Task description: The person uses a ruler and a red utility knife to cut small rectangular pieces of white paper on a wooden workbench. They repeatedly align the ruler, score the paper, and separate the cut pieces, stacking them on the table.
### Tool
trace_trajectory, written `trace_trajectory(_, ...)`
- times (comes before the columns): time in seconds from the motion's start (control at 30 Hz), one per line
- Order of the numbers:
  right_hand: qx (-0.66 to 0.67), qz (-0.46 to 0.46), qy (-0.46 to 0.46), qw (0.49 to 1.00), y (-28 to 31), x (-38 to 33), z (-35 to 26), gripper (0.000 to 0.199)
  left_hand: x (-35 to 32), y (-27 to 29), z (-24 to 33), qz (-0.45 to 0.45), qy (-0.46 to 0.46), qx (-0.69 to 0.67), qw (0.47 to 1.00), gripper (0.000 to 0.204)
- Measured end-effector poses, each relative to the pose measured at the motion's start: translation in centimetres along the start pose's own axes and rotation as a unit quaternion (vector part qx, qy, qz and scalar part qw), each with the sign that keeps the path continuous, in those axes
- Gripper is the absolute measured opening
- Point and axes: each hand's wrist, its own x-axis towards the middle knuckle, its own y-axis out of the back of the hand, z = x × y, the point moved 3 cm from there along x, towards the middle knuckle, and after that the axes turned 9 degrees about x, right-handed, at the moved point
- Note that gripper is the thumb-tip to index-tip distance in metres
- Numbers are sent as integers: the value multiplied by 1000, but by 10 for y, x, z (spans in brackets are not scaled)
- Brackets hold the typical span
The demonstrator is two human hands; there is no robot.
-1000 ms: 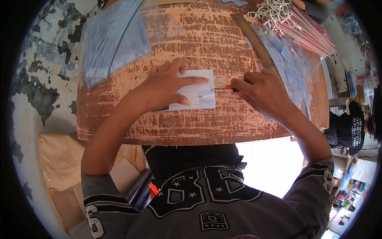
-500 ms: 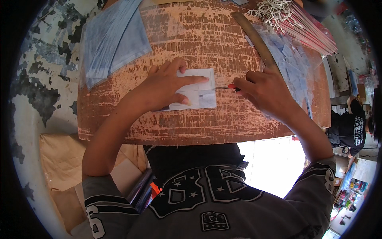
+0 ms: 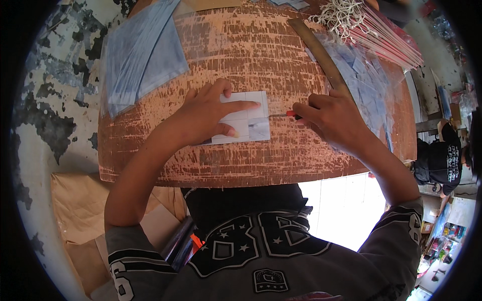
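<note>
My left hand (image 3: 203, 108) lies with spread fingers on a white rectangular sheet (image 3: 256, 108) marked with thin lines, pressing it against the table. A greyish, see-through-looking patch shows at the sheet's lower right part. To the right, my right hand (image 3: 329, 118) is closed around a slim tool with a red and black handle (image 3: 291, 114). Its thin metal shaft points left, with the tip at the sheet's right edge. The exact kind of tool is hard to make out, since my fingers hide most of the handle.
The worn brown table (image 3: 236, 55) carries a stack of clear bluish plastic sleeves (image 3: 145, 60) at the left. At the right lie a long flat brown strip (image 3: 321, 55), plastic pieces (image 3: 364, 75) and pink sticks with white string (image 3: 386, 40). Brown paper (image 3: 75, 200) sits below left.
The whole view has shifted slightly. Both hands, the sheet and the tool keep nearly the same places relative to each other.
</note>
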Motion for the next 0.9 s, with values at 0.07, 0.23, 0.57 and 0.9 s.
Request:
trace_trajectory(0.07, -1, 3, 0, 1000, 0, -1, 0, 22, 0, -1, 0, 10, -4, -2, 1000, 76)
trace_trajectory(0.23, 6, 1, -7, 1000, -4, -2, 2, 20, 1, 0, -1, 4, -5, -13, 1000, 76)
trace_trajectory(0.57, 14, -7, -28, 999, -9, -9, 2, 29, 0, 2, 0, 2, -4, -13, 1000, 76)
trace_trajectory(0.9, 18, 6, -37, 999, -13, -14, 1, 28, 1, -2, -2, 10, -5, -7, 1000, 77)
